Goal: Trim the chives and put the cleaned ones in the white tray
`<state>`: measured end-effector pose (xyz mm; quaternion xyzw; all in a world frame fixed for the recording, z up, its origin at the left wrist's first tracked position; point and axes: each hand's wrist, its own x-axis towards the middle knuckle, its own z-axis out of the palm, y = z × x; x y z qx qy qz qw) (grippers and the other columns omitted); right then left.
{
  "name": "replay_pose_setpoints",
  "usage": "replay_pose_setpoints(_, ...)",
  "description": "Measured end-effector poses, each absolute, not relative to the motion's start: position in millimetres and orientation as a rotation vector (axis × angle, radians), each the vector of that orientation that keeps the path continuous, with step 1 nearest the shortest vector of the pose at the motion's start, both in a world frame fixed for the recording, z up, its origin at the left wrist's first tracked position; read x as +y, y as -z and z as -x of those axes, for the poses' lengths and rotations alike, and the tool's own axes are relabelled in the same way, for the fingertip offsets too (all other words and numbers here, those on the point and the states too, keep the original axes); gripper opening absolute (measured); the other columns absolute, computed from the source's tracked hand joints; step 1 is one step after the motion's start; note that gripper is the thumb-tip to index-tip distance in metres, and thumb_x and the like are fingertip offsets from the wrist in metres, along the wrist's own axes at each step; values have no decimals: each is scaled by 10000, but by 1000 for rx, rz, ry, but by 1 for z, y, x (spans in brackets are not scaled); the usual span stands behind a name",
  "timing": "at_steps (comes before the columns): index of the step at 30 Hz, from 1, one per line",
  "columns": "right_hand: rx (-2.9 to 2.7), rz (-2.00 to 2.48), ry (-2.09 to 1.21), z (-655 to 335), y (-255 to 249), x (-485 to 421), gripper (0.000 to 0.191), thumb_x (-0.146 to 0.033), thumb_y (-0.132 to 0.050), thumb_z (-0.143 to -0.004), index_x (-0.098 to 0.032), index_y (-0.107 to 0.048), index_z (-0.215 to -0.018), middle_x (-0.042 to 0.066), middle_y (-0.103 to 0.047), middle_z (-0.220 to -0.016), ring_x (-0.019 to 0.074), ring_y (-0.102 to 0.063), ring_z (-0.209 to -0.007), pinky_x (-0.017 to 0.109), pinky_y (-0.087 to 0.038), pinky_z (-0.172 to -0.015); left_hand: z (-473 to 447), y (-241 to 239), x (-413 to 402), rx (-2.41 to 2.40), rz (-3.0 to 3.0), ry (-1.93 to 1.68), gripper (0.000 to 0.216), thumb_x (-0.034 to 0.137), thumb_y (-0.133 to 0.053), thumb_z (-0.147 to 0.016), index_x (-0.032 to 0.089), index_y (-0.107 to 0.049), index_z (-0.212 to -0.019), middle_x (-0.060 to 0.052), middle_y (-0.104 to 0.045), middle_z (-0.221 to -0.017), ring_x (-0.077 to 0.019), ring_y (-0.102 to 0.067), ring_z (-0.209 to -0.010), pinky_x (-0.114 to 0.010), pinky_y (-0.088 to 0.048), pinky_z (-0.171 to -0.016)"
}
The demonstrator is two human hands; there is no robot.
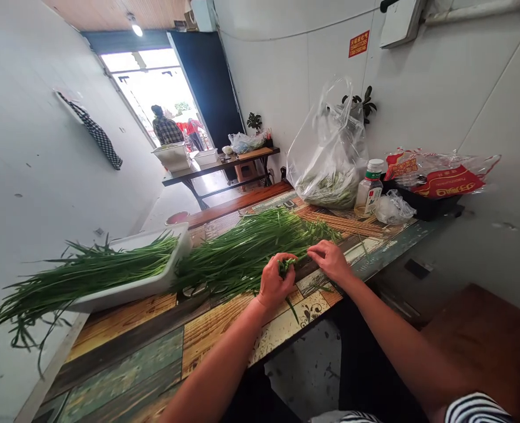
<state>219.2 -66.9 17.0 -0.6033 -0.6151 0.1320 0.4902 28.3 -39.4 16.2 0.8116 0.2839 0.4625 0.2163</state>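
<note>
Striped sleeves [475,409] sit nearest my view, with 2 bare forearms reaching from them to the patchwork wooden counter [123,364]. The left hand [272,285] has its fingers clamped on a small tuft of garlic chives [287,265]. The right hand [330,261] sits just beside it, fingers curled toward the same stems, though I cannot tell from here whether they are pinching anything.

1 stray blade [292,309] hangs over the counter's near edge, and a careless tug could drag more blades onto the floor. The tuft rises from a loose heap of garlic chives [246,255] spread across the counter. Just left of the heap, a white plastic tray [127,282] sits at the counter's edge, carrying a long bundle of chives [79,270] that droops past its end. That overhanging weight worries me: a knock from the left arm could tip the tray, and the bundle could mix with the heap where they touch.

Farther along are bamboo sticks [343,223], a green-capped bottle [369,191], and a clear plastic bag [330,153] holding greens. A reach made without looking could topple the bottle. Beyond them, a person in a plaid shirt [165,126] stands near the bright doorway [149,88].
</note>
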Motion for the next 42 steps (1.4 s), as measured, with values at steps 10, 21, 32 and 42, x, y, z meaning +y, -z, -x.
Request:
replay_pose_setpoints(10, -1289, 1356, -470, -209, -34, -83, 325, -482, -606, -767, -170, -682, -713, 18, -631, -665, 138, -535, -609, 255, -404, -568, -30, -19, -37, 755, -2291, -1451, 140, 319, -609, -835, 196, -656, -882, -41, -638, -858, -161, -584, -806, -308, -475, -764)
replay_pose_setpoints(21, -1441, 1314, -494, -205, -37, -88, 275, -437, -595, -796, -188, -701, -746, 17, -650, -708, 148, -563, -682, 259, -424, -628, -33, -7, -30, 605, -2399, -1379, 152, 274, -555, -885, 204, -671, -954, -40, -705, -869, -171, -583, -841, -343, -488, -802)
replay_pose_setpoints(32, -1682, 1564, -265, -261, -41, -76, 251, -389, -557, -822, -209, -732, -836, 62, -699, -872, 212, -631, -825, 314, -476, -716, -39, 2, -29, 690, -2517, -1292, 212, 135, -540, -786, 202, -667, -941, -45, -701, -853, -212, -576, -834, -381, -487, -788)
replay_pose_setpoints(42, -1992, 1405, -177, -217, -61, -101, 178, -307, -564, -843, -240, -712, -769, 58, -690, -785, 200, -619, -785, 314, -475, -718, -34, -20, -41, 671, -2625, -1269, 228, 115, -510, -772, 205, -670, -906, -57, -693, -783, -215, -597, -807, -362, -498, -744)
